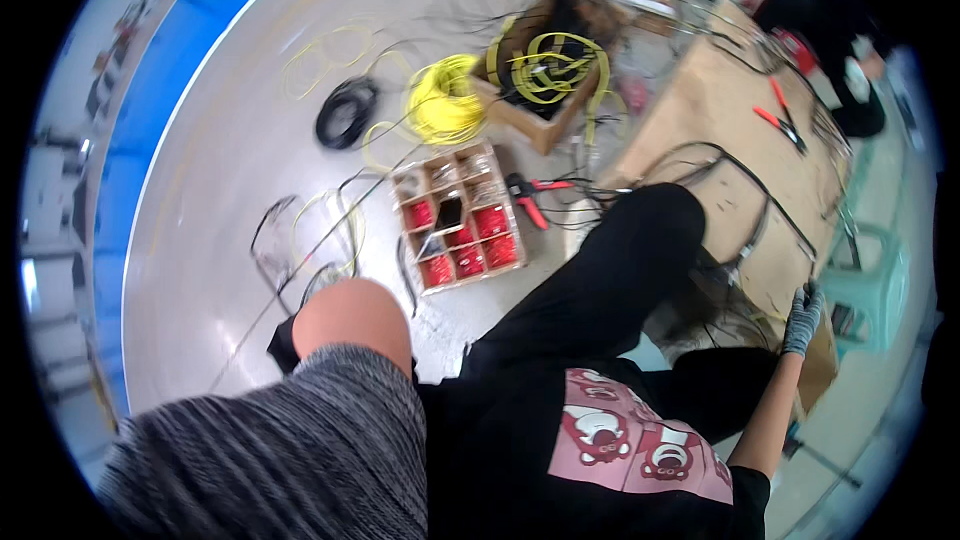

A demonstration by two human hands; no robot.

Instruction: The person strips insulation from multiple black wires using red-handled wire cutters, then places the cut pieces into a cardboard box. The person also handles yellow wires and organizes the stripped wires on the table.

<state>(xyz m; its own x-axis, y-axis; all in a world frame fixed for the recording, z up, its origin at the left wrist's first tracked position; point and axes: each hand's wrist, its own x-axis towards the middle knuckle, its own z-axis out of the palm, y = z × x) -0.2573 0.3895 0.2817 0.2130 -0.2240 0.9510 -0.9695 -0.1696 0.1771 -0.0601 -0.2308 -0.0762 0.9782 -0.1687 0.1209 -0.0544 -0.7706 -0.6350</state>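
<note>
**Materials and finishes**

I see a grey knit glove (803, 315) on the right hand, rough-looking. The workbench (715, 100) is matt brown board. The compartment tray (460, 215) is bare wood; the floor (230, 190) is smooth, glossy grey; the yellow wire coil (443, 100) is shiny plastic-coated.

A glossy grey concrete floor (230, 170) fills most of the frame and reflects bright overhead light. A wide blue stripe (170, 70) with a white edge curves along the upper left. At the right stand a wooden counter (720, 100) and a pale green plastic stool (880, 275).
</note>
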